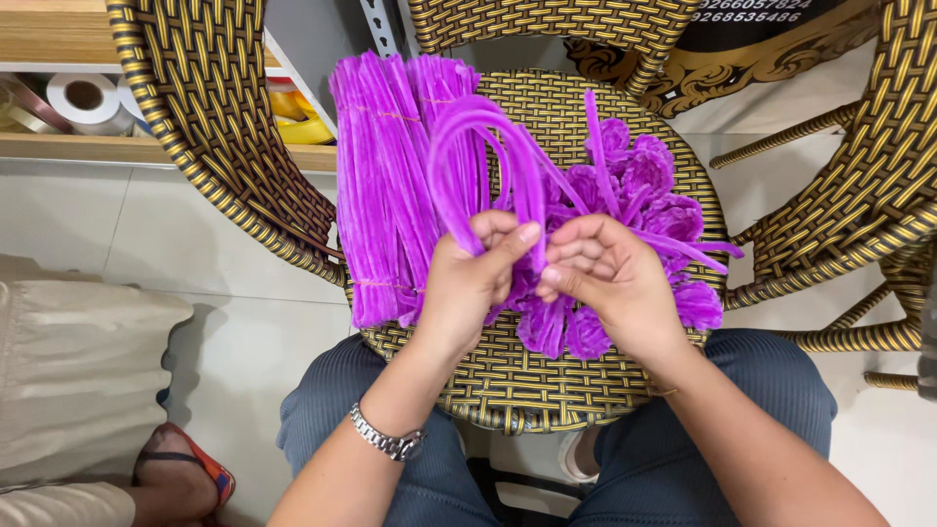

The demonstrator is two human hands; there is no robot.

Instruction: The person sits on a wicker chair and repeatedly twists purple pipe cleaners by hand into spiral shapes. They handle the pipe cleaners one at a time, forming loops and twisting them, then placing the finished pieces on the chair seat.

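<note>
Head view | I'm pinching looped purple pipe cleaners [488, 146] between left hand [473, 278] and right hand [605, 273], frame centre | bending them over the wicker stool [508, 381].

Fuzzy purple chenille stems [390, 185], woven wicker stool [527, 381]

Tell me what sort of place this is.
Probably a small craft workshop or shop corner. A bundle of purple pipe cleaners and finished purple flowers lie on a woven rattan stool, and a wooden shelf holds tape rolls.
</note>
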